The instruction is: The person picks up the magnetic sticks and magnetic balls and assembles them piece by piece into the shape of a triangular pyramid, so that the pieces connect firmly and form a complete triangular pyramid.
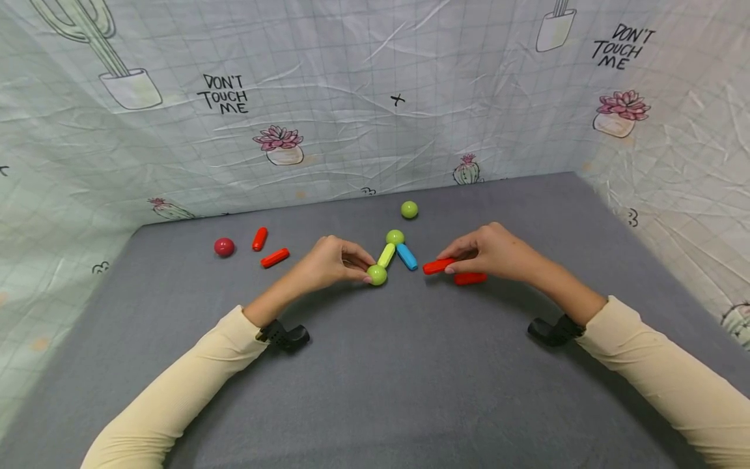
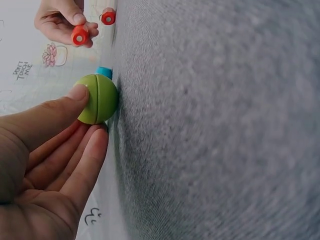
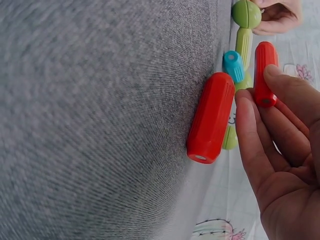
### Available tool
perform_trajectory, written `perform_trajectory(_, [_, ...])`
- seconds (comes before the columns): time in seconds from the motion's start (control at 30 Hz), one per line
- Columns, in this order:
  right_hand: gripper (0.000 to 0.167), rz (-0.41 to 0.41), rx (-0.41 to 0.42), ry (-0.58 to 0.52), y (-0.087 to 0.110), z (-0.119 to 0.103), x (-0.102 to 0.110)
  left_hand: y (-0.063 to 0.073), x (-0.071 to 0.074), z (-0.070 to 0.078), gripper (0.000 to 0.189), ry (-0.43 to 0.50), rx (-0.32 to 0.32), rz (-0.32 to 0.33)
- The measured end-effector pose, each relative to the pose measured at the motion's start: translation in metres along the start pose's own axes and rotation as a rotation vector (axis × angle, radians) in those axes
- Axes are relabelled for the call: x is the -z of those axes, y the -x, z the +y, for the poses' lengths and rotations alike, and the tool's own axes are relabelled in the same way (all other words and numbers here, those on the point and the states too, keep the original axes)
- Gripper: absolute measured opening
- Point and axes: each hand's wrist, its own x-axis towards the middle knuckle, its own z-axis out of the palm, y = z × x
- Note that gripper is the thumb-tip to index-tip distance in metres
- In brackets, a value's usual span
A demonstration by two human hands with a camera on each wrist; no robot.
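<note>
My left hand [image 1: 328, 264] pinches a green ball [image 1: 377, 275] between thumb and fingers at the table surface. From that ball a yellow-green magnetic rod [image 1: 386, 255] runs to a second green ball [image 1: 395, 236], where a blue rod [image 1: 407, 256] also meets it, forming a bent shape. Off to the right, my right hand [image 1: 498, 251] holds a red magnetic rod [image 1: 438, 266] by thumb and fingertips, raised off the table and apart from the blue rod. Under that hand another red rod [image 3: 211, 117] lies on the cloth, with a pale metal disc at its end.
A loose green ball [image 1: 409, 209] sits behind the joined pieces. Toward the left lie a dark red ball [image 1: 224, 247] and two red rods, one upright in view [image 1: 260, 239] and one slanted [image 1: 275, 258]. Printed fabric [image 1: 346, 98] hangs behind the grey table [image 1: 375, 378].
</note>
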Motion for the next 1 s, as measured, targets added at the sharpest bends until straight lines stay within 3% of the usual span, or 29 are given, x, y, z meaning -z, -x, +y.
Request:
perform_trajectory(0.33, [0.023,-0.004,0.016,0.009,-0.003,-0.001,0.0,-0.002,-0.004,-0.001,0.026,0.045,0.063,0.022])
perform_trajectory(0.73, [0.022,-0.007,0.027,-0.018,-0.007,-0.001,-0.004,-0.003,-0.007,0.002,0.025,0.062,0.034,0.003])
perform_trajectory(1.0, [0.021,-0.011,0.035,-0.038,-0.006,0.0,-0.007,-0.003,-0.012,-0.005,0.029,0.201,0.023,-0.003])
